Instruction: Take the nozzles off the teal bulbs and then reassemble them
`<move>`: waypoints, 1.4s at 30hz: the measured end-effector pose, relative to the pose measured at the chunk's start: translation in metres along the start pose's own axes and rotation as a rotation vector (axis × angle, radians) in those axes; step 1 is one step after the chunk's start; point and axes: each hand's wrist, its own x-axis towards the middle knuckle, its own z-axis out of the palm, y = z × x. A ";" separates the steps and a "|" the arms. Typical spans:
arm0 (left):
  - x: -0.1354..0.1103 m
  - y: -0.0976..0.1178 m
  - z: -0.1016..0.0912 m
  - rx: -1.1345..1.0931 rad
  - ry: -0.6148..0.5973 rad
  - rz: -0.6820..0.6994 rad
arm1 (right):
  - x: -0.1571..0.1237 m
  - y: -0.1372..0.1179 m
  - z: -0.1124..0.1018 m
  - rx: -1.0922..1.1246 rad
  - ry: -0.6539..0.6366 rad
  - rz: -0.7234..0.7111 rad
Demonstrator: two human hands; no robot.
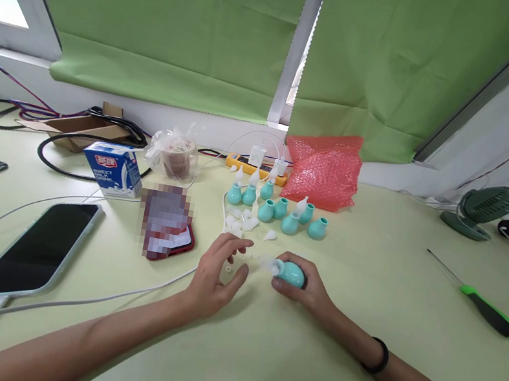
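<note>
My right hand [314, 286] is wrapped round a teal bulb syringe [291, 274]. The bulb lies on its side with its pale, blurred tip pointing left. Opposite that tip, my left hand [212, 278] hovers with fingers apart and nothing visible between them. A small clear ring [229, 269] lies on the table by its fingers. Beyond both hands stand several more teal bulbs [290, 224], some with clear tips on and some with bare necks. Loose translucent tips [245, 218] form a small heap beside them, and one separate tip [271, 236] lies closer to me.
To the left are a phone on a cable [39, 251], a red-cased phone [171, 241] and a milk carton [113, 171]. A red bubble-wrap bag [322, 169] and an orange power strip [234, 161] sit behind. At right are a screwdriver [492, 311] and a green fan [493, 205].
</note>
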 end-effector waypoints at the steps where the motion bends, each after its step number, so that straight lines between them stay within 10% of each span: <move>1: 0.001 -0.001 0.001 0.035 0.017 -0.031 | 0.002 0.002 -0.001 0.031 0.045 0.021; 13: -0.006 0.002 0.010 0.546 -0.402 -0.071 | 0.004 0.012 -0.001 0.243 -0.006 0.035; 28: 0.018 -0.023 0.011 0.721 -0.181 0.021 | 0.005 0.013 0.001 0.244 0.019 0.047; 42: 0.023 -0.047 0.019 0.815 -0.410 0.254 | 0.006 0.013 0.001 0.216 0.026 0.066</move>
